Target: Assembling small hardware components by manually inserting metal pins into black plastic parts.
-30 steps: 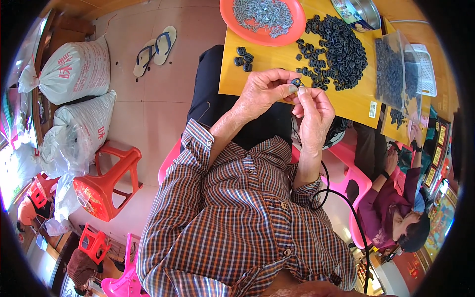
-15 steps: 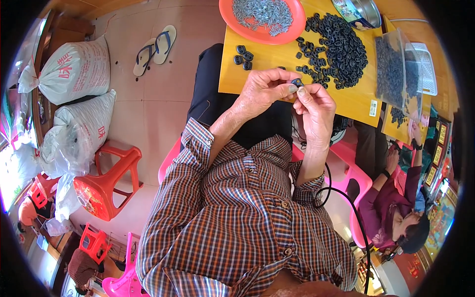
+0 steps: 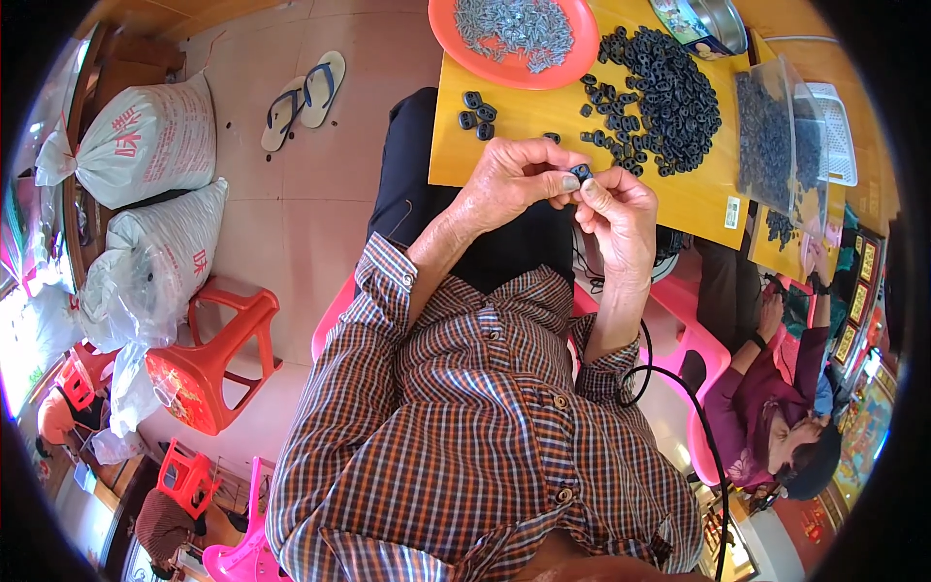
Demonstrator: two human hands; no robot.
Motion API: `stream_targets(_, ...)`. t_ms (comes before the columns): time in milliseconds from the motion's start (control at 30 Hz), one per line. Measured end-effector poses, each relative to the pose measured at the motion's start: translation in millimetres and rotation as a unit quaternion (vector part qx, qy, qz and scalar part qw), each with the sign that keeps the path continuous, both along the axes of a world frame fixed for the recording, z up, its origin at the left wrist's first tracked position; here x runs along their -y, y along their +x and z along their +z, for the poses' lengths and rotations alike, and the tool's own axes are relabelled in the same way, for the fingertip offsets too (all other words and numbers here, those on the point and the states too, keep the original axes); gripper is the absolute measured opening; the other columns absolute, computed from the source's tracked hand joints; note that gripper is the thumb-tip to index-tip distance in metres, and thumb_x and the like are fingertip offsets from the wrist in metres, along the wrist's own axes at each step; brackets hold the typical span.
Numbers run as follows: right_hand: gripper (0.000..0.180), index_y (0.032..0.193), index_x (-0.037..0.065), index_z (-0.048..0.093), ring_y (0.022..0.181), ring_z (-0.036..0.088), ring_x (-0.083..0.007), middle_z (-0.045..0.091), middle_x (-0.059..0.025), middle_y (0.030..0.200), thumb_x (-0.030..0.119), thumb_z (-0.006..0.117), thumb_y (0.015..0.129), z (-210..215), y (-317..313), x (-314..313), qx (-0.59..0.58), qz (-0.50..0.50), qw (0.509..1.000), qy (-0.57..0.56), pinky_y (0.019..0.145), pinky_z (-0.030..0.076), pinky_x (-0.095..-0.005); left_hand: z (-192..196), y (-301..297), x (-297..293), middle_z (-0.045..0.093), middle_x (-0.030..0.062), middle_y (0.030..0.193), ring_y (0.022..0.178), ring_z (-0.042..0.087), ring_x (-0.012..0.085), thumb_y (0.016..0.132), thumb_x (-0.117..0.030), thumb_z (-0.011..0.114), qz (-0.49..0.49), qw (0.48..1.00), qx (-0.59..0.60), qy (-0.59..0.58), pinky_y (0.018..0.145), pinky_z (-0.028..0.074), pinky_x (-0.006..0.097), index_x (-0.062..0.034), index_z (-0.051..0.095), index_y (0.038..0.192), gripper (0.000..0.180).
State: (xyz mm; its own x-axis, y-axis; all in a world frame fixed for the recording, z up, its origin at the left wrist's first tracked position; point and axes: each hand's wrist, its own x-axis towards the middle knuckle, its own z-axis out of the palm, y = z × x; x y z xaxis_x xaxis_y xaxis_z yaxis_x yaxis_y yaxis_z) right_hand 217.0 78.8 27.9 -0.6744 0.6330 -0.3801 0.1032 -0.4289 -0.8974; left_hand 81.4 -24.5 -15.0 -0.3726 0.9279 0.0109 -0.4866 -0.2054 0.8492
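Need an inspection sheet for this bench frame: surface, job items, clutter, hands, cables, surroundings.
Surface: yellow board, resting over the lap.
Job's things: small black part pinched between both hands; black parts pile; four loose black parts; orange plate of grey pieces.
Clutter: clear bag of dark parts, metal tin, white basket.
Grippers: left hand and right hand both grip the part.
Cables: black cable by the right forearm.
Surroundings: white sacks, sandals, orange stool, seated co-worker.
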Motion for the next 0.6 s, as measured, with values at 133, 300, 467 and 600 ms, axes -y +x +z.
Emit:
stream_targets(133, 0.014, 0.081, -0.001, 0.058, 0.051, 0.055, -0.0099, 0.062, -0.0080, 0.070, 0.007, 0.069, 0.085, -4.4, -1.3, -7.4, 0.019, 0.024, 0.999, -0.020, 0.044, 0.041, -0.0194, 1.6, 2.3, 0.7, 0.067, 0.0062, 0.086, 0.072, 0.061, 0.0099, 0.087, -0.001, 0.064, 0.000, 1.000, 0.010, -0.014, 0.067, 0.053, 0.024, 0.0018, 0.065, 0.109, 0.022)
stream_targets(300, 0.013, 0.086, -0.003, 0.060, 0.056, 0.059, -0.0114, 0.065, -0.0100, 0.072, 0.008, 0.068, 0.085, 5.5, -6.3, 1.3, -0.008, 0.006, 1.000, -0.005, 0.050, 0.045, -0.0201, 6.7, 2.7, 2.6, 0.066, 0.0055, 0.086, 0.074, 0.062, 0.0106, 0.087, 0.001, 0.062, 0.015, 0.999, 0.030, -0.031, 0.071, 0.054, 0.025, 0.0019, 0.065, 0.109, 0.022)
stream_targets(467, 0.014, 0.088, -0.001, 0.060, 0.059, 0.057, -0.0097, 0.063, -0.0067, 0.072, 0.012, 0.061, 0.091, 3.1, -7.7, 4.3, -0.009, -0.019, 0.999, 0.025, 0.054, 0.045, -0.0199, 5.4, 4.3, -1.1, 0.067, 0.0058, 0.088, 0.077, 0.062, 0.0104, 0.088, 0.002, 0.061, 0.040, 0.998, 0.032, -0.034, 0.073, 0.054, 0.025, 0.0024, 0.063, 0.112, 0.025)
stream_targets(600, 0.014, 0.090, -0.001, 0.060, 0.061, 0.057, -0.0090, 0.063, -0.0055, 0.073, 0.013, 0.060, 0.092, 2.8, -6.7, 5.5, -0.013, -0.008, 0.999, 0.039, 0.054, 0.044, -0.0191, 6.5, 5.5, -0.7, 0.066, 0.0073, 0.089, 0.079, 0.062, 0.0103, 0.088, 0.001, 0.062, 0.034, 0.999, 0.015, -0.038, 0.075, 0.054, 0.025, 0.0045, 0.061, 0.114, 0.026)
